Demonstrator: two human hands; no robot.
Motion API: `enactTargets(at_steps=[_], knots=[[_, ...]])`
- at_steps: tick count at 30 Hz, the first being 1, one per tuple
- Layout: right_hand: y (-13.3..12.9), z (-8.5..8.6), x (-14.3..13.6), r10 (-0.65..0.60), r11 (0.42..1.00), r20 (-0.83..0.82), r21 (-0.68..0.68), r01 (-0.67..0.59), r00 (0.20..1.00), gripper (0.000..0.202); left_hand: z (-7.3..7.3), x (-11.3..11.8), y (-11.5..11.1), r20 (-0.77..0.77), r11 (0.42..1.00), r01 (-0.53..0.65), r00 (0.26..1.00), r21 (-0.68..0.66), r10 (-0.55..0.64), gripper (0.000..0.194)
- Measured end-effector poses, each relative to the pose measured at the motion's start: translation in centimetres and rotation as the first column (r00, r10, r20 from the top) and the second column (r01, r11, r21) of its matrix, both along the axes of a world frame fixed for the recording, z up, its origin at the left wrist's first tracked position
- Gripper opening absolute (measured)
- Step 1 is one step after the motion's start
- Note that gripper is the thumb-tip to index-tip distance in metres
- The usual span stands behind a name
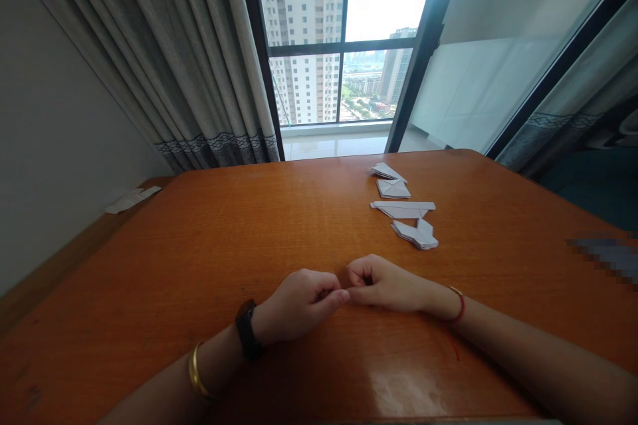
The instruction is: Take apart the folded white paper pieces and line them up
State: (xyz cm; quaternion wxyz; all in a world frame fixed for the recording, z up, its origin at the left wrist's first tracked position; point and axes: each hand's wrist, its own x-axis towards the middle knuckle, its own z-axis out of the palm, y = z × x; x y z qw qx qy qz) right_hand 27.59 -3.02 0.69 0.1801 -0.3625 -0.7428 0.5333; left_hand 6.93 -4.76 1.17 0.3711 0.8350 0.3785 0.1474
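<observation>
My left hand [302, 302] rests low over the wooden table [239, 226], its fingers curled in, with nothing seen in them. Opposite it, my right hand [386, 284] is also closed, fingers bent into a loose fist around an empty gap. The two thumbs meet at the tips. Beyond my right hand, folded white papers lie in a column. Nearest is an angular folded paper [417, 234]; behind it come a long, narrow folded paper [405, 210], a squarish one with creases [393, 188] and a pointed, layered one [387, 171].
A paper strip [133, 200] lies on the ledge at the left wall. A blurred, pixelated flat object [608, 255] sits at the right edge of the table. Grey curtains [199, 46] and a window [343, 46] stand behind the table's far edge.
</observation>
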Motion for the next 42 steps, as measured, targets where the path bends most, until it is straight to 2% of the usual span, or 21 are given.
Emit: enactTargets(at_steps=[31, 33, 34, 36, 37, 39, 40, 42], knots=[[-0.1, -0.3, 0.0, 0.014, 0.999, 0.022, 0.034, -0.015, 1.0, 0.041, 0.1, 0.0, 0.0, -0.006, 1.0, 0.002, 1.0, 0.018, -0.002, 0.034], [-0.2, -0.3, 0.0, 0.024, 0.998, 0.029, 0.064, -0.026, 0.999, 0.041, 0.2, 0.0, -0.1, -0.013, 1.0, 0.0, 1.0, 0.018, 0.0, 0.034], [-0.2, -0.1, 0.0, 0.013, 0.993, 0.035, 0.12, -0.017, 0.999, 0.041, 0.2, 0.1, -0.1, -0.019, 1.0, -0.001, 1.0, 0.017, 0.001, 0.035], [0.0, 0.7, 0.5, -0.067, 0.942, 0.059, 0.332, 0.044, 0.996, 0.04, 0.3, 0.1, -0.1, -0.032, 1.0, 0.001, 0.999, 0.016, 0.0, 0.035], [0.4, 1.2, 1.0, -0.14, 0.883, 0.074, 0.46, 0.091, 0.987, 0.038, 0.3, 0.1, -0.1, -0.038, 1.0, 0.002, 0.999, 0.016, -0.002, 0.035], [1.5, 2.5, 2.7, -0.311, 0.73, 0.113, 0.664, 0.161, 0.944, 0.03, 0.5, 0.1, -0.1, -0.044, 1.0, 0.005, 0.999, 0.017, -0.004, 0.033], [2.2, 3.0, 3.9, -0.39, 0.677, 0.146, 0.715, 0.176, 0.909, 0.026, 0.5, 0.1, -0.1, -0.043, 1.0, 0.003, 0.999, 0.016, -0.003, 0.032], [3.9, 3.9, 6.7, -0.514, 0.646, 0.257, 0.743, 0.172, 0.819, 0.024, 0.6, 0.1, -0.1, -0.043, 1.0, -0.001, 0.999, 0.013, 0.001, 0.031]])
